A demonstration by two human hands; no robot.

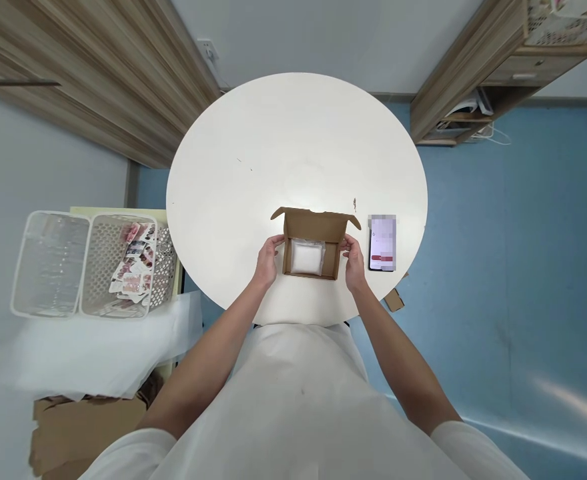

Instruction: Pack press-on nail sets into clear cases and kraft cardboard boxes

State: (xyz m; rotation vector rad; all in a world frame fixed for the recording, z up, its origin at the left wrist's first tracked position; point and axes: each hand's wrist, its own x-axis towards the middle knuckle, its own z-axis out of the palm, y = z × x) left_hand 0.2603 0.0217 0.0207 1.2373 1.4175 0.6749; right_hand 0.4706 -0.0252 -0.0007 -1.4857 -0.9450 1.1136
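Observation:
A small brown cardboard box (pixel 330 261) rests on the white table near its front edge, its lid raised at the back with two side flaps sticking out. Inside, toward the left, lies a white packet (pixel 307 257) in a clear plastic sleeve. My left hand (pixel 268 259) grips the box's left side, with the fingertips at the upper left wall. On the opposite side, my right hand (pixel 353 261) has its fingers closed against the right wall. Parts of the fingers on both hands are hidden by the box.
A phone (pixel 382 247) lies on the round table (pixel 293 140), right of the box. Two white plastic baskets (pixel 101 250) stand at the left, one holding printed cards. Flat cardboard (pixel 83 427) is at the lower left. Wooden cabinets (pixel 498 73) flank the table.

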